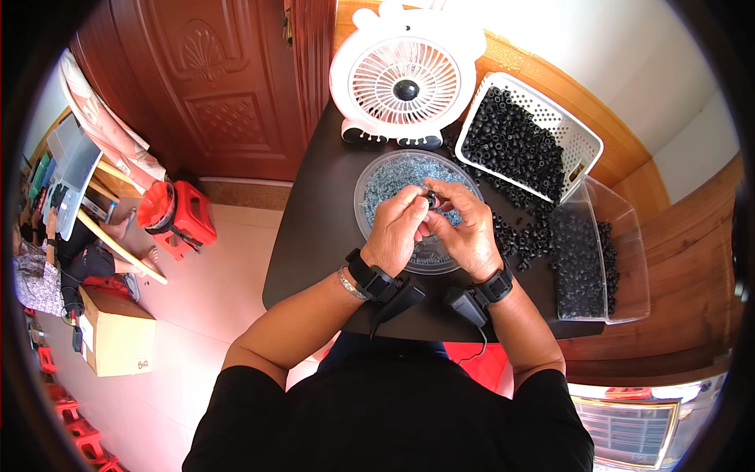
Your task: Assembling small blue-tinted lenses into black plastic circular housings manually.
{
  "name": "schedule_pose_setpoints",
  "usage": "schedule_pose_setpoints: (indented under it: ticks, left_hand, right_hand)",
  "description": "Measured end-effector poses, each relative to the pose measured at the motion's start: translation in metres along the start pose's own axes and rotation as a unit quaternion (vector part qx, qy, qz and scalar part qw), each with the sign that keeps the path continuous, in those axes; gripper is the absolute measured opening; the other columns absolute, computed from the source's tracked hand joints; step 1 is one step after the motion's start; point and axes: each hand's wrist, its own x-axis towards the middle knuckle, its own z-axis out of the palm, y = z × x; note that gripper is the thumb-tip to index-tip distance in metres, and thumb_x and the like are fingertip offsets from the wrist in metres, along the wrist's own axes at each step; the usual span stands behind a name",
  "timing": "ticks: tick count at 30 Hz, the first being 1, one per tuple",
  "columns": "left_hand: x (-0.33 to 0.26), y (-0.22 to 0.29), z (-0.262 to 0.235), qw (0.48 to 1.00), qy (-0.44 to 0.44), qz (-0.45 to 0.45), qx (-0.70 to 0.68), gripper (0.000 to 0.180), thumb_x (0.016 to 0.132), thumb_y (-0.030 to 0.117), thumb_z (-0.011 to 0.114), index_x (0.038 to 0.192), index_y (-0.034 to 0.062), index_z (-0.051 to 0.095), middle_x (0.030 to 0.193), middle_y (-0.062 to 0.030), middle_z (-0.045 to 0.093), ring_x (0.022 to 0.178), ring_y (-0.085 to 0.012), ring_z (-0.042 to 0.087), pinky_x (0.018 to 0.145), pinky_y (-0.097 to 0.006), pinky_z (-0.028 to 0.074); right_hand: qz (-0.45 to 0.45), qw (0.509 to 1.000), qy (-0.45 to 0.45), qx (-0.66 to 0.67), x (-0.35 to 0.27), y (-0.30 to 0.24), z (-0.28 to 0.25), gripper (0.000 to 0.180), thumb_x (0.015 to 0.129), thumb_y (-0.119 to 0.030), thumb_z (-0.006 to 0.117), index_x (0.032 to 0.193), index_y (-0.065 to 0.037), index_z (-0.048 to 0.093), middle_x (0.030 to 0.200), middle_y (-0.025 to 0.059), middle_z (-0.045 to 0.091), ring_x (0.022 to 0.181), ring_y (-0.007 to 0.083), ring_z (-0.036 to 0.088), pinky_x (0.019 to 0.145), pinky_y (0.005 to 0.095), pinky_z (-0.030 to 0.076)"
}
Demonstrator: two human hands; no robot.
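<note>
My left hand (393, 234) and my right hand (472, 236) meet over a round clear tub (359, 201). Between their fingertips is a small black ring-shaped part (431, 200), gripped by both hands. Whether a second piece sits in it is hidden by the fingers. Many small bluish translucent pieces (401, 175) fill the tub beneath. Just right of my right hand, loose black parts (523, 240) of a similar look lie scattered on the dark table (314, 236). Each wrist wears a black strap with a small device.
A white fan (405, 43) stands behind the tub. Back right, a white perforated basket (580, 145) holds black parts and leans tilted; a clear plastic bin (629, 267) with more stands nearer. Left on the floor are a red stool (193, 216), a cardboard box (118, 334) and another seated person (43, 275).
</note>
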Motion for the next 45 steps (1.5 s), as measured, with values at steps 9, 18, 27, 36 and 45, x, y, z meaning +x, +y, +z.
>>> schedule_pose_setpoints:
  ticks: [9, 18, 27, 36, 45]
  left_hand:
    - [0.0, 0.001, 0.0, 0.999, 0.006, -0.003, 0.051, 0.029, 0.098, 0.028, 0.044, 0.102, 0.0006, 0.052, 0.074, -0.0029, 0.055, 0.062, -0.0077, 0.052, 0.056, -0.021, 0.042]
    - [-0.001, 0.004, 0.006, 0.996, -0.044, -0.031, 0.077, 0.027, 0.097, 0.026, 0.044, 0.099, 0.0011, 0.053, 0.071, -0.0015, 0.054, 0.061, -0.0079, 0.052, 0.055, -0.021, 0.041]
    - [-0.001, 0.0, 0.011, 0.988, -0.074, -0.019, 0.131, 0.029, 0.097, 0.027, 0.042, 0.097, 0.0021, 0.057, 0.068, 0.0013, 0.053, 0.059, -0.0057, 0.048, 0.053, -0.02, 0.039]
    - [-0.002, -0.005, 0.011, 0.984, -0.047, -0.164, -0.056, 0.036, 0.097, 0.035, 0.039, 0.08, 0.0062, 0.053, 0.062, -0.0009, 0.046, 0.051, -0.0115, 0.046, 0.045, -0.022, 0.034]
    - [-0.006, 0.015, 0.007, 1.0, -0.028, 0.004, -0.005, 0.033, 0.095, 0.032, 0.04, 0.091, 0.0026, 0.055, 0.067, -0.0031, 0.054, 0.054, -0.0097, 0.05, 0.047, -0.021, 0.035]
  right_hand:
    - [0.093, 0.978, 0.026, 0.184, -0.013, 0.02, -0.005, 0.02, 0.095, -0.018, 0.052, 0.097, 0.001, 0.061, 0.086, 0.0049, 0.06, 0.078, 0.0123, 0.057, 0.073, 0.0256, 0.046]
    - [0.181, 0.956, 0.033, 0.229, -0.019, 0.017, -0.015, 0.037, 0.098, -0.032, 0.046, 0.077, -0.003, 0.054, 0.066, -0.0006, 0.05, 0.064, 0.0069, 0.046, 0.058, 0.023, 0.04]
    - [0.096, 0.995, 0.012, 0.008, -0.019, 0.007, -0.013, 0.031, 0.095, -0.025, 0.049, 0.075, -0.003, 0.06, 0.06, 0.0126, 0.057, 0.054, 0.0271, 0.058, 0.05, 0.0365, 0.044]
    - [-0.037, 0.976, 0.042, -0.211, -0.024, 0.012, -0.005, 0.02, 0.087, -0.015, 0.053, 0.07, -0.005, 0.053, 0.063, 0.0112, 0.055, 0.061, 0.0308, 0.058, 0.054, 0.0413, 0.047]
    - [-0.067, 0.926, 0.144, -0.344, -0.024, -0.024, -0.06, 0.018, 0.085, -0.013, 0.056, 0.068, -0.007, 0.055, 0.064, 0.0112, 0.055, 0.059, 0.0305, 0.057, 0.052, 0.0403, 0.046]
